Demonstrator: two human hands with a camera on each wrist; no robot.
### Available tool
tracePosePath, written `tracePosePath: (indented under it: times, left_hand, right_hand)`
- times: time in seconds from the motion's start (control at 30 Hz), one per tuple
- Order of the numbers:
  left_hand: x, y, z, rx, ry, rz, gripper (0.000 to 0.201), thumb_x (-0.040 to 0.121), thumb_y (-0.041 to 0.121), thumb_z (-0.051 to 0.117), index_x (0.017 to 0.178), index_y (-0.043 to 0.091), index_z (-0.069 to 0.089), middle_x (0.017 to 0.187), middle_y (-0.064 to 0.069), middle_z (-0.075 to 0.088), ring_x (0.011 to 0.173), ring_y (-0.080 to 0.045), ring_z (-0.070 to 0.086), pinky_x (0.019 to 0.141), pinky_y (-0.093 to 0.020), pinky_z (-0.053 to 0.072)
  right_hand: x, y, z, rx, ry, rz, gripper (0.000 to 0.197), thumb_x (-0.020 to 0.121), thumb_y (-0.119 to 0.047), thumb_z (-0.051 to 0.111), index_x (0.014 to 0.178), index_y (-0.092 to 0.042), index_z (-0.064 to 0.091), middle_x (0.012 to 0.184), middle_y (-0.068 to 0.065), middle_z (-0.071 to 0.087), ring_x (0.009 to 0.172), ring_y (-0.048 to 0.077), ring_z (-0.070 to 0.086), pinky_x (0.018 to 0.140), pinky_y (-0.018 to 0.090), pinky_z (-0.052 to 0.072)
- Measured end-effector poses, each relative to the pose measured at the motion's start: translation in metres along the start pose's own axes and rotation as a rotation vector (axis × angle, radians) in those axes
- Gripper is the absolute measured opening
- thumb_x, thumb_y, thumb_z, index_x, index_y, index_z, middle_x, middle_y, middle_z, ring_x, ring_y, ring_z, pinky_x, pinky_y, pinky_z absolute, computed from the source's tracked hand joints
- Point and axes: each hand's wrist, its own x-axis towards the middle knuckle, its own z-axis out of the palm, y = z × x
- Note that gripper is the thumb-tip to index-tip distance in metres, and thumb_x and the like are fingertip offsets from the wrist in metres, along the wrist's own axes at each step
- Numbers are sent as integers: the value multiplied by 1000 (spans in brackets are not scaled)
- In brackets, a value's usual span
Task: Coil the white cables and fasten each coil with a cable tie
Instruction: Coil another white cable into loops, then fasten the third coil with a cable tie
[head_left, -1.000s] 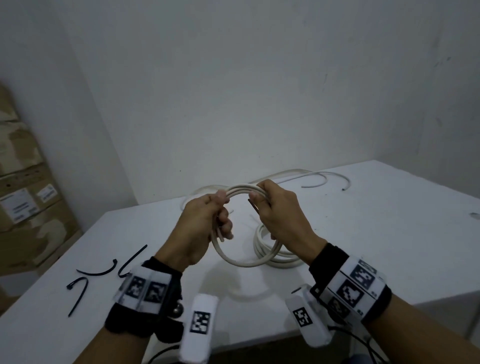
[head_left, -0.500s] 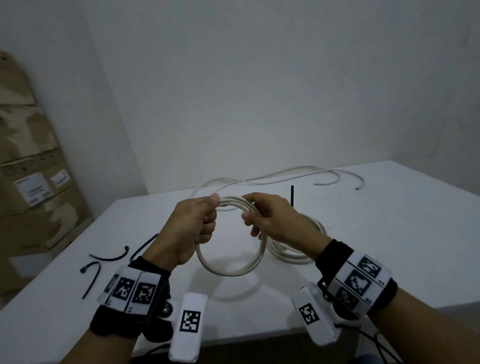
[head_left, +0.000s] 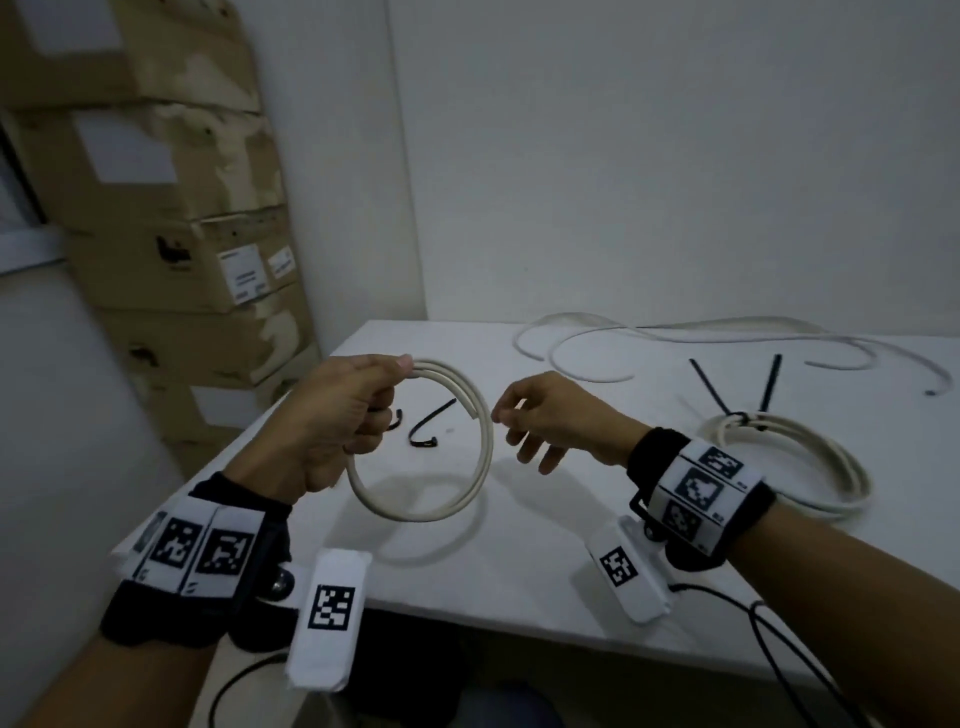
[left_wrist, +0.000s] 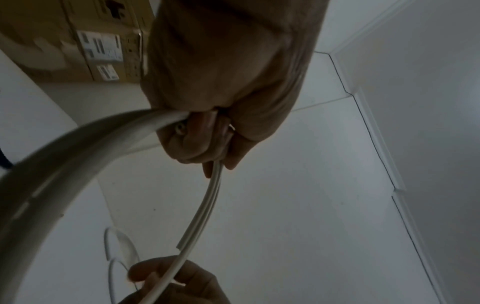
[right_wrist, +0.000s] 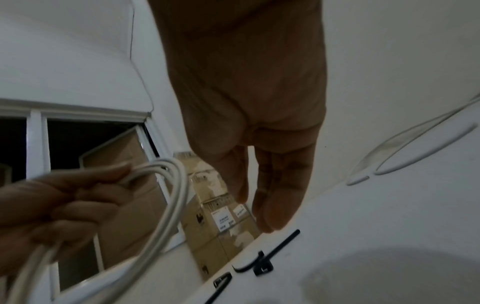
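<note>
My left hand (head_left: 382, 402) grips a small white cable coil (head_left: 460, 491) at its top left and holds it upright above the white table (head_left: 519, 582). In the left wrist view the left hand's fingers (left_wrist: 197, 144) curl round the coil's strands (left_wrist: 205, 209). My right hand (head_left: 511, 431) hangs just right of the coil with relaxed fingers (right_wrist: 270, 205) and holds nothing. Loose black cable ties (head_left: 428, 423) lie on the table behind the coil, also visible as black cable ties (right_wrist: 263, 265) below my right fingertips. A second coil (head_left: 810, 467), bound with a black tie (head_left: 748, 418), lies at the right.
Uncoiled white cables (head_left: 675, 338) sprawl along the table's far side by the wall. Stacked cardboard boxes (head_left: 182, 249) stand left of the table. The table's near edge (head_left: 467, 605) runs just below my wrists.
My right hand has let go of the coil and drawn a little to the right. My left hand still holds the coil. The head view has swung to the left.
</note>
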Motion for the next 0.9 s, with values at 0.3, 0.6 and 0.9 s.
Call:
tracePosePath:
  times: [0.3, 0.6, 0.9]
  left_hand:
    - [5, -10, -66, 34, 122, -35, 21, 96, 19, 54, 76, 12, 58, 46, 9, 25, 36, -5, 17, 35, -12, 12]
    - [14, -17, -69, -4, 148, -68, 33, 98, 25, 51, 67, 20, 39, 48, 8, 20, 36, -5, 15, 36, -10, 13]
    - [18, -11, -15, -60, 113, -40, 33, 99, 25, 49, 68, 20, 37, 46, 8, 21, 35, -6, 15, 34, -12, 13]
  right_hand:
    - [91, -12, 59, -420, -216, 83, 28, 92, -22, 57, 118, -12, 56, 81, 6, 58, 60, 18, 61, 47, 26, 53]
    - [105, -14, 76, -700, -301, 78, 6, 90, -9, 52, 96, -8, 54, 66, 3, 59, 38, 11, 55, 37, 19, 45]
    - [17, -14, 0, -400, 50, -115, 6, 90, -7, 56, 92, -9, 61, 80, 10, 66, 50, 12, 63, 48, 25, 56]
